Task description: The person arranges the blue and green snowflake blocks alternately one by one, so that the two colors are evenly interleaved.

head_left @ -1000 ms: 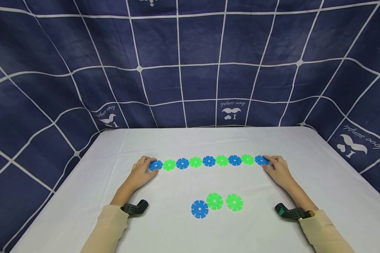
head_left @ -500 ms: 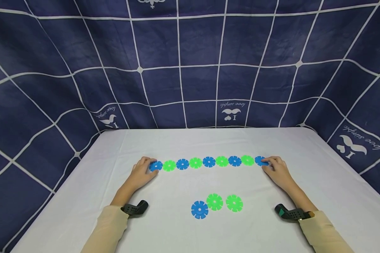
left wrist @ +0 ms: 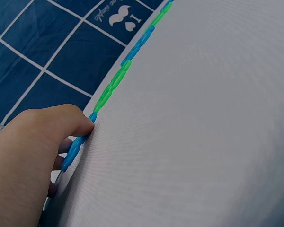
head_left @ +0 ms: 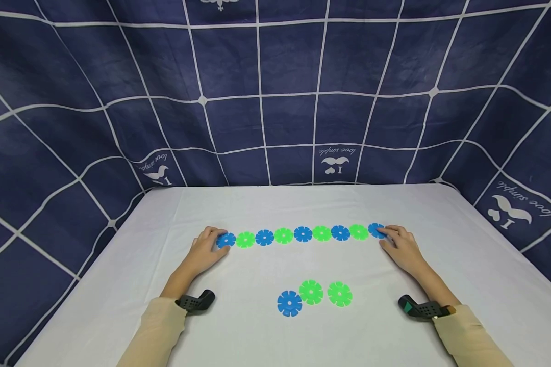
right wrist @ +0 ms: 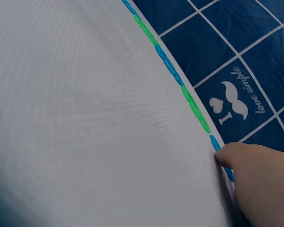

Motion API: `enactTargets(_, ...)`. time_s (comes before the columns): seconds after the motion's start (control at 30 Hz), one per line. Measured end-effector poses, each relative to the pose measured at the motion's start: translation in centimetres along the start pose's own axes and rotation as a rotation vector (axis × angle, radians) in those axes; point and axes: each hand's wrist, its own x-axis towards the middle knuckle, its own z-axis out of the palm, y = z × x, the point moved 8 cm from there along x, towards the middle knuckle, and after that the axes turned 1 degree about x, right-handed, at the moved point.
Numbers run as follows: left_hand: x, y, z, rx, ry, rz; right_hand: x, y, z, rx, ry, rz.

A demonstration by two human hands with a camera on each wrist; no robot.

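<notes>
- Nine discs [head_left: 303,238] stretch between two hands on the white bench [head_left: 239,341], blue and green by turns, so that no two neighbours in the row [head_left: 283,239] share a colour.
- The left hand [head_left: 204,251] grasps the left blue disc [head_left: 226,243] by its rim, thumb on the near side, fingers on the far side. We read the hold as a way to steady that end without covering its neighbour.
- The right hand [head_left: 405,248] mirrors it, thumb and fingers pinching the right blue disc [head_left: 375,231]; the far fingers are hidden from the right wrist view. Gripped together, we judge, the two ends keep the row straight.
- A slim gap shows in that wrist view between the right blue disc and the end green disc [head_left: 358,235]. Elsewhere the discs sit rim to rim or nearly so; we cannot tell whether any slots interlock.
- Three more lie nearer the person: a loose blue disc [head_left: 290,309] touching a loose green disc [head_left: 311,297], with another green disc [head_left: 340,299] apart to the right. Midway between the arms, they look to us like spares set within easy reach of both hands.
- Sleeves [head_left: 153,331] end behind the dark wrist cameras [head_left: 195,302], leaving both lenses, we presume, unobstructed.
</notes>
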Motion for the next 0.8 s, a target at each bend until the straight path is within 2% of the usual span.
enactTargets(0.53,-0.08,-0.03,0.07,0.007,-0.010,-0.012,-0.12,0.08,0.25,-0.025,-0.015,-0.014)
enactTargets(0.8,-0.06,0.18,-0.09,0.002,0.000,0.009,-0.02,0.05,0.22,-0.032,-0.026,-0.003)
